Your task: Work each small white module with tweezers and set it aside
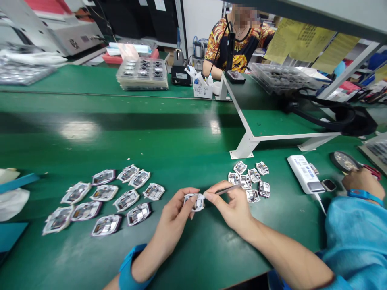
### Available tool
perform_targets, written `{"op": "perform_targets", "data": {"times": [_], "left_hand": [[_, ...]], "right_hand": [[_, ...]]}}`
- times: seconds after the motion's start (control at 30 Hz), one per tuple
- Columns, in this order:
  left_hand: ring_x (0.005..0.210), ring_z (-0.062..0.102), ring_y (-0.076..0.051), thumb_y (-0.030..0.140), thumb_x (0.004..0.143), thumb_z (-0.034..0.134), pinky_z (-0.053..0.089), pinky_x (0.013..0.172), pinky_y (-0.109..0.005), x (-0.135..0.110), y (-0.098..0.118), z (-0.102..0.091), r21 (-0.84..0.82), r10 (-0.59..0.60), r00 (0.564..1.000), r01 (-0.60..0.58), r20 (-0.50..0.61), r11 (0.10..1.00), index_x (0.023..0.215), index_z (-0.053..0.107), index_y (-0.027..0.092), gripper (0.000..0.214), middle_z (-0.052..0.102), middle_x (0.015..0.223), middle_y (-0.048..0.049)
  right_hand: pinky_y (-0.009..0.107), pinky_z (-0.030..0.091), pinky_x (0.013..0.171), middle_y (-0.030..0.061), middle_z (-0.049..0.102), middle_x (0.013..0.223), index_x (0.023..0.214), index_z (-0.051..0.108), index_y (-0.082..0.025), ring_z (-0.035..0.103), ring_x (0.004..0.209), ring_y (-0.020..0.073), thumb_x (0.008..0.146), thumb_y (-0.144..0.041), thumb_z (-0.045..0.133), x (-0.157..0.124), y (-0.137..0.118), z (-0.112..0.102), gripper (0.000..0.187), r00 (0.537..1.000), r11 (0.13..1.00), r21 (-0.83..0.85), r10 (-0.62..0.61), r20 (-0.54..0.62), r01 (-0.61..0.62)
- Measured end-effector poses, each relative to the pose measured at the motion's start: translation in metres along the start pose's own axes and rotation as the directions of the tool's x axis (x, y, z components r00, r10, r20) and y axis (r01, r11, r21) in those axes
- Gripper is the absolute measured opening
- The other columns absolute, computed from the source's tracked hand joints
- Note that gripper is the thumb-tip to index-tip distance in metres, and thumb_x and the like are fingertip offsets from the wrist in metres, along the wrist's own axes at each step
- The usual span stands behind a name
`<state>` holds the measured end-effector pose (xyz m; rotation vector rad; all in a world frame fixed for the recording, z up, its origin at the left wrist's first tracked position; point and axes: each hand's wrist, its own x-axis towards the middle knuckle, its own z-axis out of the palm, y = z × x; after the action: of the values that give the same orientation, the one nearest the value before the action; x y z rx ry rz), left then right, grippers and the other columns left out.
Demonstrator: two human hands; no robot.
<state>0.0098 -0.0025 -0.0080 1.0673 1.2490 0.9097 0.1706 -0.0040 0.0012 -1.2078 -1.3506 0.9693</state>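
Observation:
My left hand (172,217) pinches a small white-edged electronic module (195,202) between thumb and fingers. My right hand (231,207) is shut on slim metal tweezers (226,190), whose tips reach the module's edge. Left of my hands lies a loose group of several similar foil-wrapped modules (126,200). Several smaller modules (245,181) lie close to my right hand. The part of the held module under my fingers is hidden.
The green workbench (121,137) runs across the view. To the right, a co-worker's hand (363,181) in a blue sleeve reaches a round dish (343,161) beside a white device (305,174). A stacked tray (142,73) and another seated person (238,44) are across the bench.

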Motion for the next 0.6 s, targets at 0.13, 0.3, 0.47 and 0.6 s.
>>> {"op": "perform_targets", "data": {"times": [0.13, 0.3, 0.47, 0.6], "left_hand": [[0.059, 0.048, -0.014, 0.045, 0.08, 0.066, 0.038, 0.055, -0.025, 0.0004, 0.0037, -0.0017, -0.019, -0.04, 0.999, 0.04, 0.013, 0.999, 0.099, 0.065, 0.017, 0.034, 0.056, 0.066, 0.0033], [0.065, 0.049, -0.015, 0.043, 0.086, 0.058, 0.038, 0.059, -0.026, -0.0022, 0.0039, -0.0066, -0.076, -0.091, 0.994, 0.096, 0.059, 0.993, 0.111, 0.067, 0.016, 0.038, 0.061, 0.071, 0.0004], [0.065, 0.05, -0.015, 0.042, 0.089, 0.056, 0.038, 0.058, -0.026, -0.0035, 0.0009, -0.0084, -0.118, -0.084, 0.99, 0.098, 0.113, 0.988, 0.109, 0.067, 0.014, 0.036, 0.064, 0.073, -0.002], [0.064, 0.05, -0.015, 0.039, 0.087, 0.059, 0.038, 0.057, -0.026, -0.0041, 0.0035, -0.0073, -0.095, -0.068, 0.991, 0.079, 0.117, 0.992, 0.105, 0.069, 0.014, 0.032, 0.063, 0.074, -0.0018]], "right_hand": [[0.036, 0.053, 0.076, 0.0047, 0.076, 0.08, 0.079, 0.074, -0.022, 0.07, 0.077, 0.0208, 0.083, -0.024, 0.072, 0.0015, -0.0015, -0.0022, 0.004, 0.996, 0.996, -0.024, -0.086, 0.019, 0.086], [0.035, 0.051, 0.077, 0.0039, 0.074, 0.08, 0.078, 0.073, -0.022, 0.068, 0.08, 0.0208, 0.08, -0.023, 0.074, 0.0063, 0.0004, -0.0045, 0.003, 0.996, 0.996, 0.031, -0.078, -0.032, 0.079], [0.033, 0.052, 0.073, 0.0022, 0.073, 0.076, 0.076, 0.072, -0.022, 0.068, 0.075, 0.0194, 0.078, -0.027, 0.075, 0.0073, 0.0041, -0.0021, 0.007, 0.999, 0.995, 0.093, 0.018, 0.029, -0.021], [0.031, 0.052, 0.067, 0.0011, 0.072, 0.071, 0.075, 0.069, -0.021, 0.066, 0.068, 0.0175, 0.077, -0.032, 0.074, 0.0074, 0.0071, -0.001, 0.012, 0.993, 0.987, 0.125, 0.097, 0.073, -0.106]]}}
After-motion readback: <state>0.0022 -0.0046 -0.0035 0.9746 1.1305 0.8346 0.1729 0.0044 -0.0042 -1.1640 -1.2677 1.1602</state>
